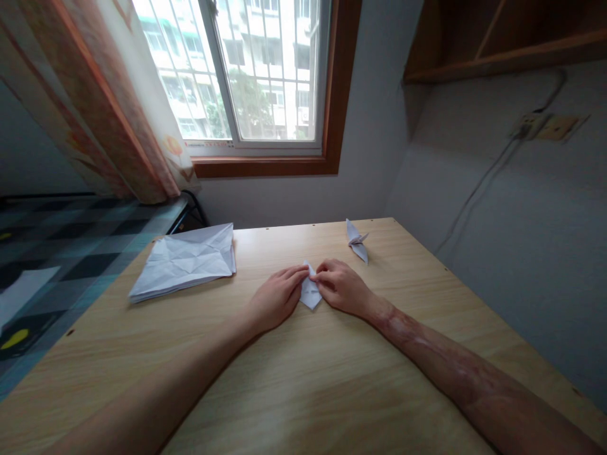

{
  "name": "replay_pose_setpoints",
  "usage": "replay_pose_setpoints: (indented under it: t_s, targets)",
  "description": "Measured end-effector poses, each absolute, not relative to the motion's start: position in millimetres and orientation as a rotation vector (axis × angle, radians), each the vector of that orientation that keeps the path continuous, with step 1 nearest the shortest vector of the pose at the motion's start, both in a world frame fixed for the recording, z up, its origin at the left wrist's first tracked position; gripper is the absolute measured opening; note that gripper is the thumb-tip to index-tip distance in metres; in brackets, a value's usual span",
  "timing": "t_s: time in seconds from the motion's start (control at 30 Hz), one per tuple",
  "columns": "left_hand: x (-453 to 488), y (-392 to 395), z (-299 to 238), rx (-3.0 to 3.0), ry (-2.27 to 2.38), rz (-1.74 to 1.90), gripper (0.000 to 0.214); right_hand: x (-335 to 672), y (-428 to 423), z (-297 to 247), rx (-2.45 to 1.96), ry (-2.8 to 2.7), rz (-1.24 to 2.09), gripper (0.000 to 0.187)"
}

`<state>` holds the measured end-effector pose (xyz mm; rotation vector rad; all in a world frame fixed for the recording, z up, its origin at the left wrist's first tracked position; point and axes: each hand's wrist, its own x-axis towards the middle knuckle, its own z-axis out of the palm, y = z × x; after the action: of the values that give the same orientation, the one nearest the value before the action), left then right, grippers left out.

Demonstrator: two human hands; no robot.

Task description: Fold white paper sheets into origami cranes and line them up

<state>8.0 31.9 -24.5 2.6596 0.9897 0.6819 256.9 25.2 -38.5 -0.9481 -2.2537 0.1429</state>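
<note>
A small folded piece of white paper [311, 298], kite-like in outline, lies on the wooden table between my hands. From the left, my left hand [281, 294] rests against its edge, fingers together and pressing on the paper. Bent fingers of my right hand [342, 285] pinch the paper's right side near its upper part. Parts of both paper edges are hidden under the fingertips. Beyond my right hand stands a finished-looking white origami crane [357, 241] with spread wings, apart from both hands.
A stack of creased white paper sheets [190, 259] lies at the table's back left. Left of the table [265, 392] is a bed with a checked cover [95, 221]. A window [270, 69], a wall shelf [512, 57] and a plugged-in cable [478, 183] are beyond.
</note>
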Motion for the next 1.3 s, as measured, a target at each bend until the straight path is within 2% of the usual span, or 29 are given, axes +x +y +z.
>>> replay_pose_setpoints:
  t_s: [0.3, 0.63, 0.7, 0.83, 0.9, 1.03, 1.17, 1.23, 1.3]
  targets:
    - [1.3, 33.9, -25.3, 2.717, 1.068, 0.414, 0.059, 257.8, 24.5, -35.1, -0.910, -2.274, 0.152, 0.027]
    - [0.6, 33.9, -15.2, 2.773, 1.050, 0.493, 0.048, 259.9, 18.9, -25.1, -0.848, -2.314, 0.195, 0.026]
    - [-1.7, 34.8, -15.7, 2.764, 1.055, 0.494, 0.051, 263.1, 17.6, -21.8, -0.787, -2.362, 0.216, 0.036]
    - [-6.8, 37.5, -14.0, 2.743, 1.071, 0.472, 0.054, 269.1, 18.1, -19.3, -0.694, -2.445, 0.233, 0.069]
    - [-8.4, 38.5, -12.8, 2.744, 1.072, 0.471, 0.054, 269.5, 18.7, -19.9, -0.698, -2.453, 0.215, 0.072]
    - [-9.6, 39.9, -13.4, 2.728, 1.048, 0.518, 0.053, 266.0, 18.8, -21.5, -0.691, -2.456, 0.155, 0.057]
    - [-9.1, 38.8, -10.0, 2.729, 1.016, 0.547, 0.053, 261.8, 17.7, -22.0, -0.629, -2.454, 0.071, 0.032]
    - [-8.0, 36.2, -4.4, 2.751, 0.974, 0.570, 0.046, 260.4, 16.8, -21.7, -0.628, -2.435, 0.052, 0.018]
    - [-6.9, 33.0, 1.9, 2.756, 0.908, 0.587, 0.035, 259.7, 16.0, -21.4, -0.654, -2.410, 0.075, 0.017]
